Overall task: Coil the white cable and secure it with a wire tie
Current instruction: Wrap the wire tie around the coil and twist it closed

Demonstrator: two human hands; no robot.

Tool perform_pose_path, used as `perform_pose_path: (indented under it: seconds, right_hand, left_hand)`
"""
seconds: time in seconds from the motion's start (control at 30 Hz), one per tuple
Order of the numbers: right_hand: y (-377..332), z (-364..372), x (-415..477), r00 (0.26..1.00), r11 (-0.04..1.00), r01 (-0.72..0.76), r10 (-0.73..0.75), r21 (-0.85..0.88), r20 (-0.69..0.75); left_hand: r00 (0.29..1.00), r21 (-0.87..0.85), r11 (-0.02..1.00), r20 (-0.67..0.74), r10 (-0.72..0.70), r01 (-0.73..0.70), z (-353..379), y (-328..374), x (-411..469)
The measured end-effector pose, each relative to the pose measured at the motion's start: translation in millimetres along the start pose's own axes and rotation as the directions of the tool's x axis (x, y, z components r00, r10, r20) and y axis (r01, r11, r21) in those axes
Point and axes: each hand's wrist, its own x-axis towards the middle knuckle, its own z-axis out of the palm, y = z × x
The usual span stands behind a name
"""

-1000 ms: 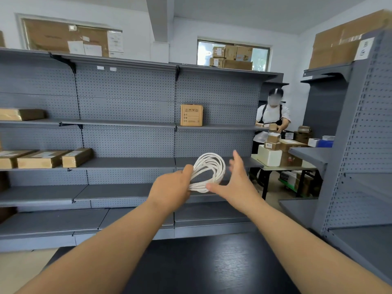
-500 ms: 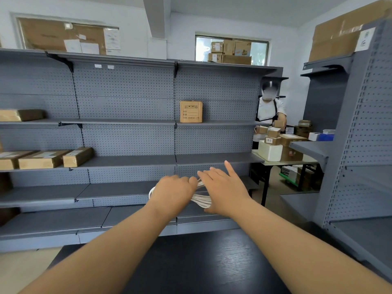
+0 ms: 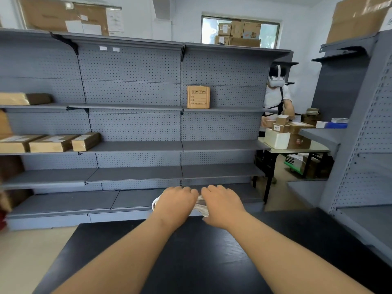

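Note:
The coiled white cable (image 3: 201, 205) is held flat between both hands, just beyond the far edge of the black table (image 3: 191, 257). My left hand (image 3: 175, 201) is closed over the coil's left part, where a loop end (image 3: 154, 204) pokes out. My right hand (image 3: 222, 203) is curled over the coil's right part, knuckles up. Most of the cable is hidden under the hands. No wire tie shows.
Grey pegboard shelving (image 3: 135, 145) stands ahead with cardboard boxes (image 3: 51, 143) on the left and one box (image 3: 198, 96) in the middle. Another shelf unit (image 3: 364, 134) stands at the right. A person (image 3: 277, 96) works at a table (image 3: 297, 148) stacked with boxes.
The hands dropped from chest height toward the table's far edge. The coil went from upright and spread open to flattened, and my right hand closed down over it.

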Motion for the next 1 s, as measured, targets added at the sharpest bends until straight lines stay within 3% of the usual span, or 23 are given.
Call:
perform_pose_path:
  seconds: [0.1, 0.2, 0.33, 0.47, 0.53, 0.63, 0.9, 1.0]
  right_hand:
    - [-13.3, 7.8, -1.6, 0.995, 1.0, -0.014, 0.013, 0.001, 0.102]
    - [-26.7, 18.8, -2.9, 0.992, 0.998, -0.047, 0.041, 0.047, 0.121]
    - [-47.0, 31.5, -4.4, 0.991, 0.992, -0.103, 0.096, 0.071, 0.095]
    - [-62.0, 43.1, -5.8, 0.987, 0.991, -0.131, 0.127, 0.035, 0.097]
    - [-68.0, 48.9, -8.2, 0.985, 0.99, -0.141, 0.138, 0.023, 0.105]
    - [-73.2, 56.5, -15.1, 0.986, 0.99, -0.138, 0.138, -0.002, 0.096]
    - [-78.7, 63.7, -40.0, 0.993, 0.992, -0.114, 0.114, -0.052, -0.006]
    - [-78.1, 72.9, -45.6, 0.993, 0.993, -0.1, 0.104, -0.064, 0.05]
  left_hand:
    - [0.987, -0.022, 0.998, 0.146, -0.061, 0.065, 4.6, -1.8, -15.2]
    - [0.976, -0.035, 0.996, 0.205, -0.068, 0.077, 8.3, -3.8, -30.7]
    - [0.99, -0.034, 0.997, 0.123, -0.064, 0.069, 13.3, -12.1, -46.7]
    - [0.971, -0.056, 0.997, 0.236, -0.041, 0.056, 34.2, -16.4, -61.8]
    - [0.986, -0.014, 0.999, 0.164, -0.026, 0.029, 44.5, -18.4, -69.9]
    - [0.985, -0.017, 0.998, 0.162, -0.062, 0.065, 51.4, -17.5, -77.2]
    - [0.982, -0.194, 0.98, 0.189, -0.001, 0.038, 69.7, -4.0, -93.5]
    - [0.977, -0.205, 0.979, 0.204, 0.061, -0.018, 75.9, 0.7, -95.3]
